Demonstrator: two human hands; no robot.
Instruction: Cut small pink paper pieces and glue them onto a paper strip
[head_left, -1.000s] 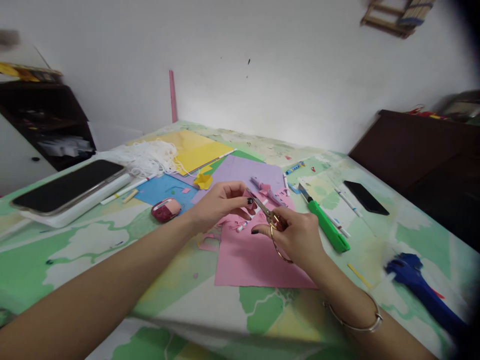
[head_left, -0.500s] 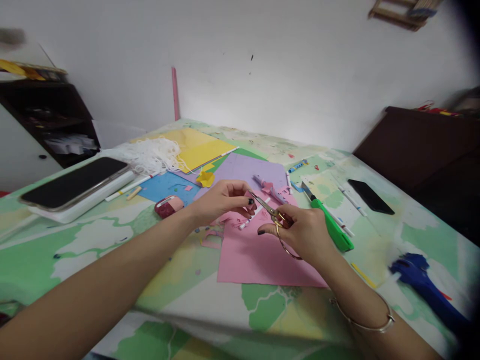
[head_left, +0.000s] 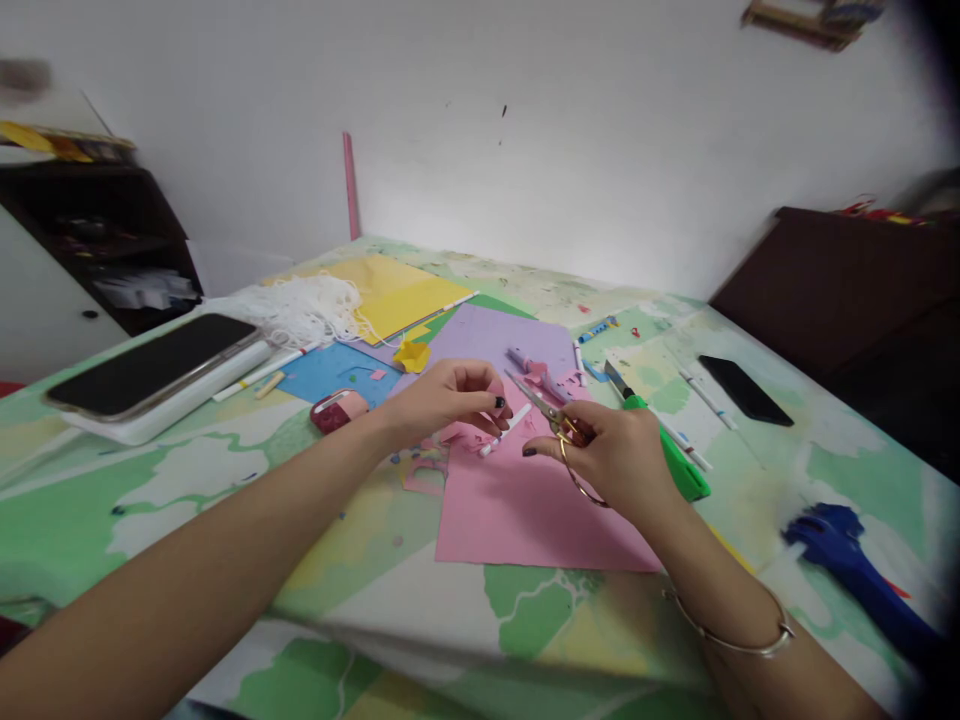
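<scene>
Scissors (head_left: 556, 418), pointing leftward and away, axis diagonal

From my head, the camera looks forward and down, near my bare left hand (head_left: 442, 400) and bare right hand (head_left: 622, 460), across the green-and-white patterned tablecloth (head_left: 397, 600) toward a plain white wall (head_left: 637, 150).

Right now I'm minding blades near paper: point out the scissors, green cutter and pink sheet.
Scissors (head_left: 553, 414), head view, on the blades near the pivot.
Green cutter (head_left: 687, 474), head view, on the handle's near end.
Pink sheet (head_left: 517, 525), head view, on its near part.
</scene>
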